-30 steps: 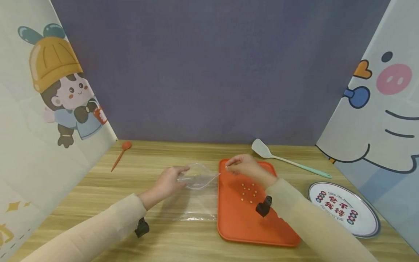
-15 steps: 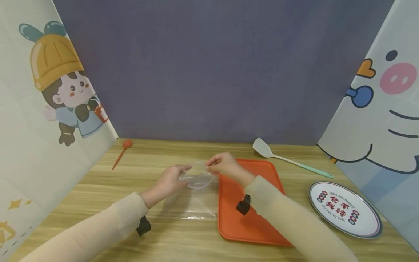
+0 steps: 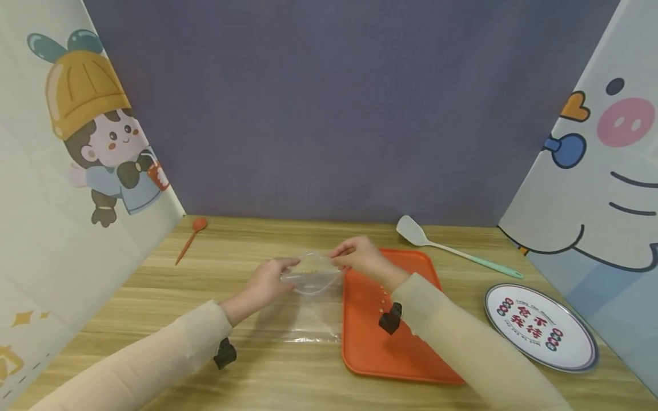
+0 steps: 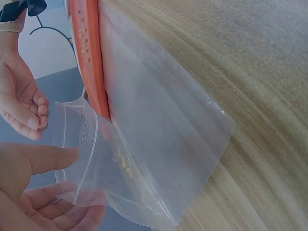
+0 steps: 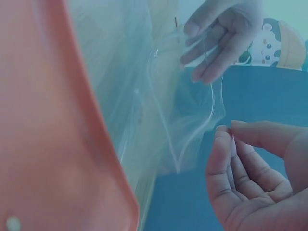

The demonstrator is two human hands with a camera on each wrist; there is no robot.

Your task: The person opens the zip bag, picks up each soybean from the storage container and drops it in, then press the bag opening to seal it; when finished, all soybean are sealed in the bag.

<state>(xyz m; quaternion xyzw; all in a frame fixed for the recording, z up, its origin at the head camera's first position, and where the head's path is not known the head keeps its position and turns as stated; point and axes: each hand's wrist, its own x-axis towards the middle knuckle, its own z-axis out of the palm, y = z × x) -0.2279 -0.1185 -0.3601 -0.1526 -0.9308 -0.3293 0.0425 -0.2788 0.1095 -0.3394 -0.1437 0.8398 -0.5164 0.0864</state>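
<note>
My left hand (image 3: pixel 268 281) holds a clear zip-lock bag (image 3: pixel 315 311) by its mouth, thumb and fingers spread at the rim. The mouth gapes, and small yellowish beans (image 4: pixel 125 163) lie inside, visible through the plastic in the left wrist view. At the right side of the mouth is my right hand (image 3: pixel 362 260), its thumb and index fingertip meeting with nothing visible between them. In the right wrist view it appears just apart from the bag's edge. More beans (image 4: pixel 83 38) lie on the orange tray (image 3: pixel 390 354), partly covered by my right forearm in the head view.
Behind the tray lies a spatula (image 3: pixel 411 231) with a white head and mint handle. A patterned oval plate (image 3: pixel 542 326) sits at the right. A small orange spoon (image 3: pixel 191 240) rests at the back left. A dark wall closes off the wooden table (image 3: pixel 247 365) behind.
My right hand travelled left from over the tray to the bag's mouth, then drew back slightly right. The pale speck at its fingertips no longer shows. The left hand stayed at the bag.
</note>
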